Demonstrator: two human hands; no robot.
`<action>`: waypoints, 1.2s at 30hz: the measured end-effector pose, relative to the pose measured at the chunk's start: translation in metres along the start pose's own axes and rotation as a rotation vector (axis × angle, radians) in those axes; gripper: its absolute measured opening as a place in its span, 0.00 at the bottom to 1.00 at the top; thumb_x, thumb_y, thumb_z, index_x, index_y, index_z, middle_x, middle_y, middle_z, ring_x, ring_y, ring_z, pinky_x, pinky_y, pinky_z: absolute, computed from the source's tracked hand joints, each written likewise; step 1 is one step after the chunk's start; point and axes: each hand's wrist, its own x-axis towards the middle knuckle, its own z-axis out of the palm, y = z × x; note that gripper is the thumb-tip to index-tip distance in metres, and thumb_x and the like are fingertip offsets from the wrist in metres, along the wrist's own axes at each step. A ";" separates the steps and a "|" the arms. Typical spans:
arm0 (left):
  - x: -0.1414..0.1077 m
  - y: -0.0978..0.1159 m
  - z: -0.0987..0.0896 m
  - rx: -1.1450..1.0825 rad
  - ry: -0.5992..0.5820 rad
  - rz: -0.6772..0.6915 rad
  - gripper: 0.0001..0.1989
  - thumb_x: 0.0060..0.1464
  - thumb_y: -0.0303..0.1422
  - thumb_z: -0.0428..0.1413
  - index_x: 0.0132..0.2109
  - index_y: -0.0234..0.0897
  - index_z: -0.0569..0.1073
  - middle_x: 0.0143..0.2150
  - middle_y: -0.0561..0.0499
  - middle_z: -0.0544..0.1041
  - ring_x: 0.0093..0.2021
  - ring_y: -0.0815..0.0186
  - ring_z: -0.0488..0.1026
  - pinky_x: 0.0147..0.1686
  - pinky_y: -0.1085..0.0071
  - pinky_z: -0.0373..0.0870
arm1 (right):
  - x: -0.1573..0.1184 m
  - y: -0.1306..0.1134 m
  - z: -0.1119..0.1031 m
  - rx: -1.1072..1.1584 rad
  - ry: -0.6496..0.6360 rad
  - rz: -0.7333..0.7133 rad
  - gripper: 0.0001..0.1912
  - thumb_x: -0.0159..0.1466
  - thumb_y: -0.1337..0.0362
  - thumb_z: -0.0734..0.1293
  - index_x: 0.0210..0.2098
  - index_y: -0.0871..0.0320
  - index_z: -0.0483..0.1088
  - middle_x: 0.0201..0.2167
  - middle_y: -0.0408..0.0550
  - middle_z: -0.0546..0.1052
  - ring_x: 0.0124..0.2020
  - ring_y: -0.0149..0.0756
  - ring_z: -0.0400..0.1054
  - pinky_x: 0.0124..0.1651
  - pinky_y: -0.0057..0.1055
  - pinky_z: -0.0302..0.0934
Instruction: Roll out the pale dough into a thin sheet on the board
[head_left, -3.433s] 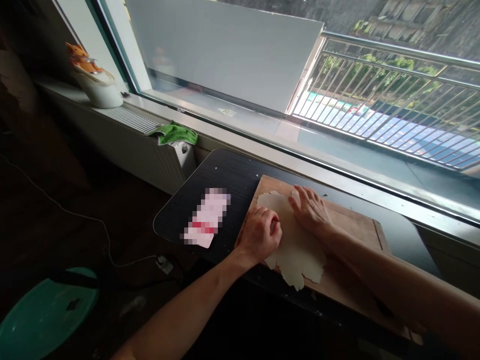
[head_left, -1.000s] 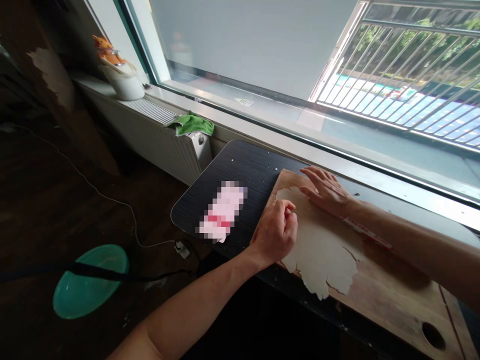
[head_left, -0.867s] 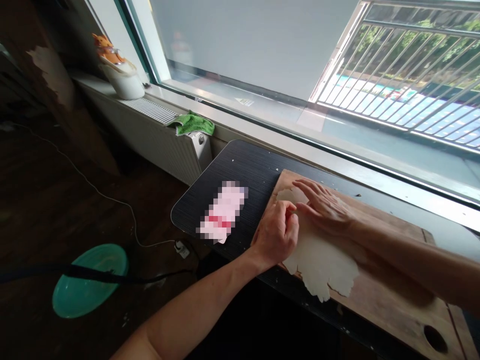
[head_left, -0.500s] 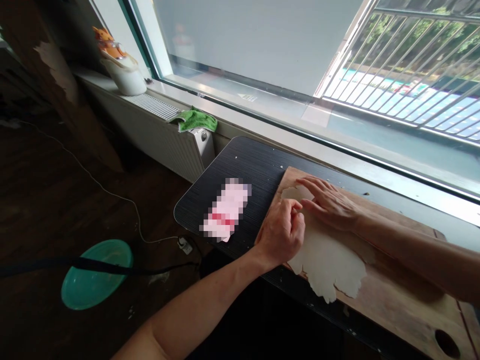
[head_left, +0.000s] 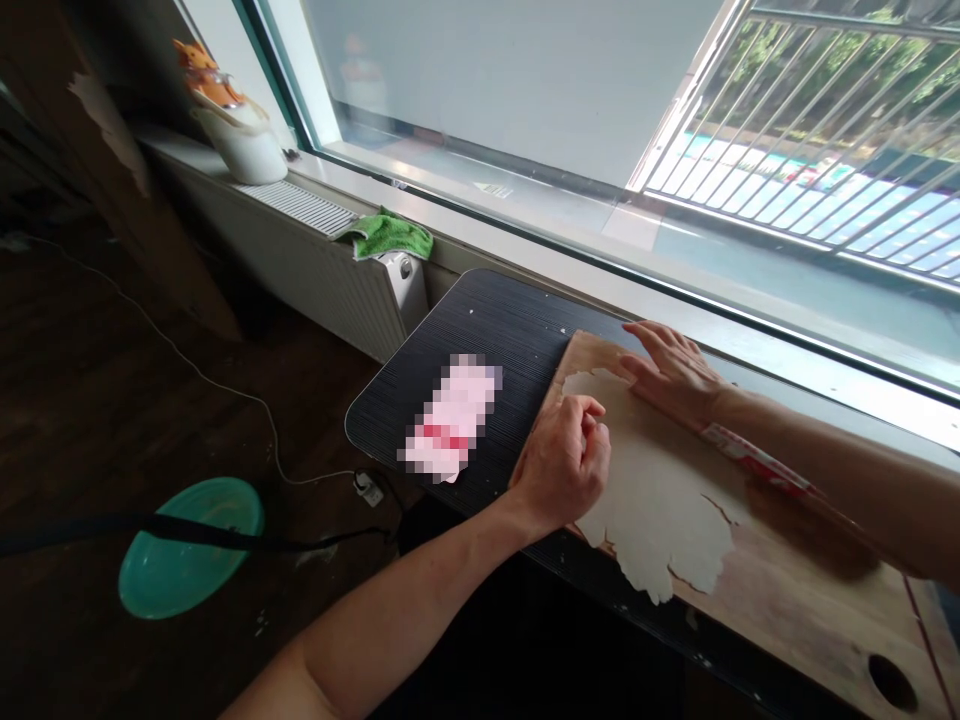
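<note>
A thin, pale sheet with ragged edges (head_left: 660, 500), which looks like rolled-out dough, lies on a wooden board (head_left: 795, 620). Its near edge hangs slightly past the board, and tears show near its right side. My left hand (head_left: 562, 460) is curled closed at the sheet's left edge; whatever its fingers hold is hidden. Beyond the sheet's far edge, my right hand (head_left: 675, 375) is open with fingers spread, over the board's far side. A narrow red-and-white printed package (head_left: 761, 462) shows along my right forearm, which partly covers it.
The board rests on a black table (head_left: 517, 310) beside a window. A blurred pink item (head_left: 454, 415) lies left of the board. A green cloth (head_left: 394, 235) drapes over the radiator (head_left: 300, 250). On the floor are a teal basin (head_left: 191, 580) and a power cable (head_left: 274, 440).
My right hand has moved away from the sheet toward the window and slightly right, uncovering more of the sheet and the red-and-white package. My left hand stays in place.
</note>
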 end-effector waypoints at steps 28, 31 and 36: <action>-0.001 -0.002 0.001 -0.013 0.003 -0.018 0.06 0.63 0.27 0.50 0.46 0.39 0.65 0.38 0.50 0.72 0.39 0.64 0.72 0.45 0.67 0.71 | -0.001 -0.005 0.006 0.017 0.040 -0.139 0.34 0.69 0.42 0.53 0.68 0.51 0.57 0.66 0.57 0.65 0.69 0.56 0.55 0.65 0.59 0.56; 0.000 -0.003 0.001 -0.011 0.007 -0.032 0.06 0.63 0.27 0.50 0.47 0.39 0.65 0.37 0.51 0.71 0.38 0.65 0.72 0.43 0.67 0.71 | 0.003 -0.006 0.001 0.015 0.061 -0.039 0.35 0.68 0.42 0.52 0.69 0.52 0.57 0.65 0.60 0.66 0.68 0.59 0.56 0.63 0.63 0.56; 0.000 -0.002 0.001 -0.029 0.009 -0.005 0.06 0.62 0.25 0.50 0.46 0.39 0.65 0.40 0.49 0.72 0.41 0.64 0.72 0.46 0.66 0.70 | 0.000 -0.016 0.002 0.014 -0.020 -0.221 0.33 0.69 0.44 0.53 0.69 0.50 0.57 0.66 0.56 0.66 0.69 0.55 0.55 0.65 0.58 0.56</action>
